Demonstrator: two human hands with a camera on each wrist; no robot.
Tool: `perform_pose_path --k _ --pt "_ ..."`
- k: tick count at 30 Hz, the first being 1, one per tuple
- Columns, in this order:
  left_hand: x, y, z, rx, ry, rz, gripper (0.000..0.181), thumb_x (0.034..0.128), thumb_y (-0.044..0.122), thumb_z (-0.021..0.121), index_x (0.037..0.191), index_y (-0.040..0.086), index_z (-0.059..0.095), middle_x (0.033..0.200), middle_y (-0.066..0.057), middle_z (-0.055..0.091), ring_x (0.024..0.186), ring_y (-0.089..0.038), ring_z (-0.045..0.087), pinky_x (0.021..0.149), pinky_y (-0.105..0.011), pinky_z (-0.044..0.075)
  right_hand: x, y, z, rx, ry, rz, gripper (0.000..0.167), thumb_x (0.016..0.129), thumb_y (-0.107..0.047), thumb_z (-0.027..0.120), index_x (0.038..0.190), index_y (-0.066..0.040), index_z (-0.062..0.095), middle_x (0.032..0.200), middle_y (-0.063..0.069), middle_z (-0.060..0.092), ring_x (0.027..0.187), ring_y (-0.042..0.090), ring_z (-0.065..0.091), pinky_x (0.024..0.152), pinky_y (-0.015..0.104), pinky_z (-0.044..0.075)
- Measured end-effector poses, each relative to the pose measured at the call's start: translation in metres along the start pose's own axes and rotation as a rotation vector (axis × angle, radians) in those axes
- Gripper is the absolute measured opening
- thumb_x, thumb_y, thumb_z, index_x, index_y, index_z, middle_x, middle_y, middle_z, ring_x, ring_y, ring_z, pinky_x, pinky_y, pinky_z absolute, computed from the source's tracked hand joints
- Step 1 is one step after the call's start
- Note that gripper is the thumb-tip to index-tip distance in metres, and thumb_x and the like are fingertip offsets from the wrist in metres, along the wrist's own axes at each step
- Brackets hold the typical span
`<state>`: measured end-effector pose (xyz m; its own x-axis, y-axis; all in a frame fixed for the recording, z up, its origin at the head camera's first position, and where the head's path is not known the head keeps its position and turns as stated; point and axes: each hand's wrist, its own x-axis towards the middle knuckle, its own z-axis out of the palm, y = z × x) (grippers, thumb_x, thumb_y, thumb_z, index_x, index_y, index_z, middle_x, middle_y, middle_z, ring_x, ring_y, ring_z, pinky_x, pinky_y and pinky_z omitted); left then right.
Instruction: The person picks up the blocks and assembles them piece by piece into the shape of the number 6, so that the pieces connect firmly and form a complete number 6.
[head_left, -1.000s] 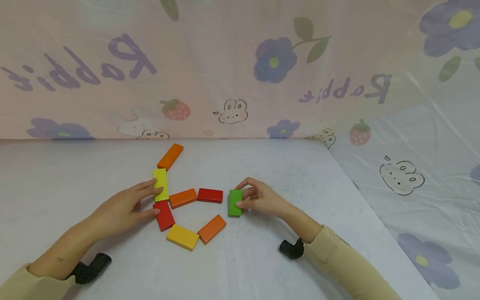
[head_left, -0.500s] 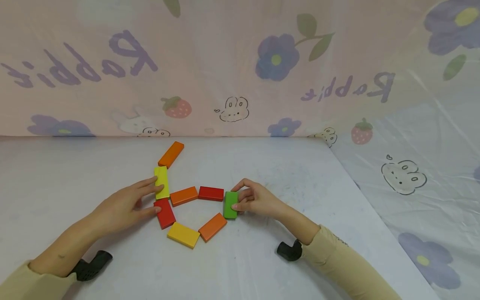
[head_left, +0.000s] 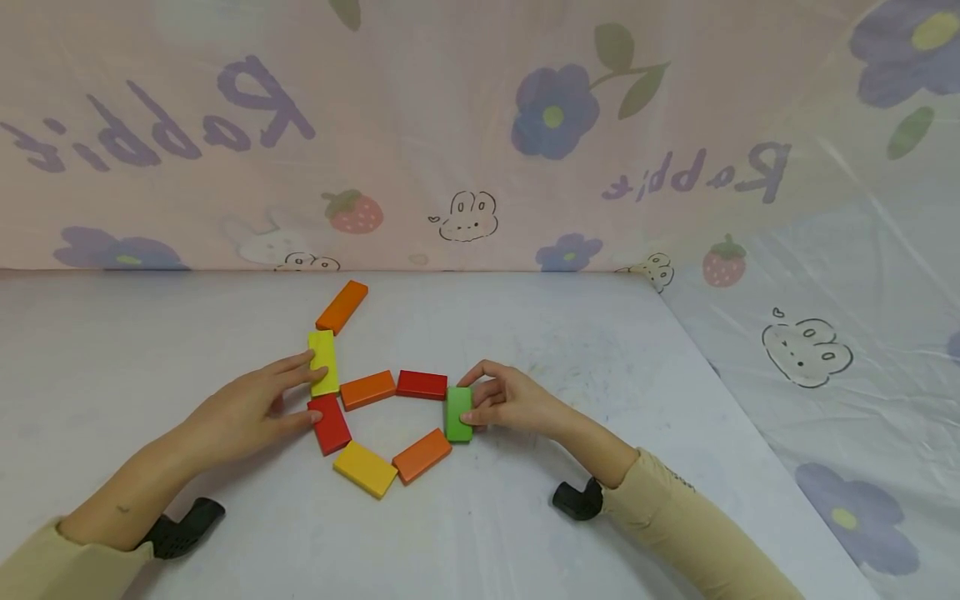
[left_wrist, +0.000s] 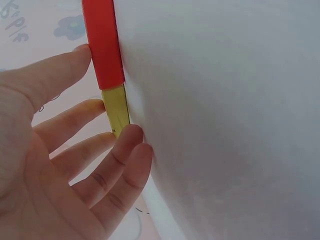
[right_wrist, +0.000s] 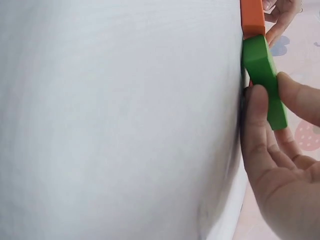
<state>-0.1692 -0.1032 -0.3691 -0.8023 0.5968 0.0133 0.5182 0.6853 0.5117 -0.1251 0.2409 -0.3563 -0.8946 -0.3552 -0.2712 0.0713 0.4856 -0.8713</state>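
Flat wooden blocks form a closed loop with a tail on the white table. My right hand (head_left: pixel 521 404) holds a green block (head_left: pixel 457 415) at the loop's right end, thumb on its upper face and fingers at its outer side. It meets a red block (head_left: pixel 422 385) and an orange block (head_left: pixel 422 456) there. On the other side, my left hand (head_left: pixel 232 417) rests its fingertips against a yellow block (head_left: pixel 322 354), and its thumb touches a second red block (head_left: pixel 330 425). In the left wrist view, these fingers are spread and only lightly bent beside the yellow block (left_wrist: pixel 117 107).
Another orange block (head_left: pixel 367 390) spans the loop's upper left. A darker yellow block (head_left: pixel 365 470) lies at its bottom, and a further orange block (head_left: pixel 342 307) slants away at the top. A printed curtain (head_left: pixel 420 133) borders the white table (head_left: pixel 480 533) behind and on the right.
My right hand has slid the green block left until it meets the red and orange blocks. The lower orange and darker yellow blocks have shifted slightly. My left hand has stayed in place.
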Motion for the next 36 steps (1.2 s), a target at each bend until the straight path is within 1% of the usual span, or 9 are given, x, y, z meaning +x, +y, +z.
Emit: perform_pose_path --k 6,11,15,24,31,32,34,36 --pt "-0.0003 0.0001 0.0000 0.006 0.003 0.001 0.058 0.0838 0.033 0.072 0.134 0.009 0.056 0.145 -0.023 0.042 0.119 -0.042 0.050 0.093 -0.061 0.044 -0.0015 -0.0010 0.0003 0.017 -0.012 -0.009 0.038 0.086 -0.007 0.070 0.120 -0.001 0.053 0.085 0.006 0.064 0.069 0.016 0.063 0.069 0.028 0.055" --pt "-0.0003 0.0002 -0.0002 0.004 0.004 -0.002 0.058 0.0836 0.033 0.072 0.134 0.009 0.056 0.145 -0.023 0.042 0.118 -0.041 0.051 0.092 -0.061 0.045 -0.0017 -0.0016 0.0006 0.002 -0.008 -0.012 0.036 0.086 -0.006 0.069 0.119 -0.002 0.054 0.088 0.008 0.062 0.071 0.017 0.065 0.070 0.030 0.056" --pt "0.0000 0.0001 -0.0005 0.000 0.001 -0.003 0.058 0.0838 0.033 0.072 0.134 0.009 0.056 0.145 -0.023 0.042 0.121 -0.043 0.048 0.093 -0.062 0.044 -0.0005 -0.0013 0.0001 -0.027 -0.006 -0.002 0.036 0.086 -0.008 0.070 0.118 -0.004 0.056 0.094 0.009 0.059 0.074 0.015 0.065 0.070 0.030 0.056" --pt "-0.0002 -0.0003 -0.0007 -0.007 0.001 0.007 0.058 0.0839 0.033 0.072 0.133 0.008 0.057 0.146 -0.022 0.042 0.124 -0.044 0.047 0.095 -0.062 0.043 0.0019 -0.0006 -0.0035 -0.049 -0.048 -0.009 0.037 0.086 -0.011 0.071 0.119 -0.004 0.057 0.095 0.010 0.063 0.073 0.014 0.062 0.071 0.025 0.052" --pt "-0.0004 0.0000 -0.0012 0.003 0.001 0.012 0.059 0.0832 0.034 0.073 0.133 0.008 0.057 0.146 -0.022 0.042 0.115 -0.039 0.053 0.092 -0.059 0.046 0.0045 -0.0013 -0.0035 -0.088 -0.004 0.015 0.036 0.086 -0.016 0.072 0.119 -0.008 0.060 0.098 0.008 0.062 0.076 0.013 0.061 0.071 0.026 0.049" --pt "-0.0005 0.0000 -0.0013 0.003 0.000 0.013 0.059 0.0833 0.034 0.073 0.133 0.008 0.057 0.146 -0.022 0.042 0.118 -0.040 0.052 0.093 -0.060 0.045 0.0050 -0.0015 -0.0034 -0.095 0.005 0.020 0.036 0.086 -0.016 0.072 0.119 -0.008 0.060 0.099 0.008 0.062 0.076 0.013 0.061 0.071 0.026 0.049" --pt "-0.0004 0.0002 -0.0013 0.004 -0.002 0.011 0.059 0.0834 0.035 0.073 0.133 0.008 0.057 0.146 -0.022 0.042 0.115 -0.039 0.053 0.092 -0.059 0.046 0.0057 -0.0021 -0.0030 -0.099 0.017 0.029 0.036 0.085 -0.016 0.072 0.119 -0.009 0.061 0.099 0.008 0.061 0.076 0.013 0.061 0.071 0.026 0.049" --pt "-0.0003 0.0004 -0.0015 0.005 0.000 0.012 0.059 0.0836 0.035 0.073 0.133 0.008 0.057 0.146 -0.022 0.042 0.118 -0.040 0.052 0.093 -0.060 0.045 0.0065 -0.0023 -0.0027 -0.107 0.031 0.034 0.035 0.085 -0.015 0.072 0.118 -0.009 0.061 0.099 0.008 0.061 0.076 0.013 0.061 0.070 0.025 0.049"
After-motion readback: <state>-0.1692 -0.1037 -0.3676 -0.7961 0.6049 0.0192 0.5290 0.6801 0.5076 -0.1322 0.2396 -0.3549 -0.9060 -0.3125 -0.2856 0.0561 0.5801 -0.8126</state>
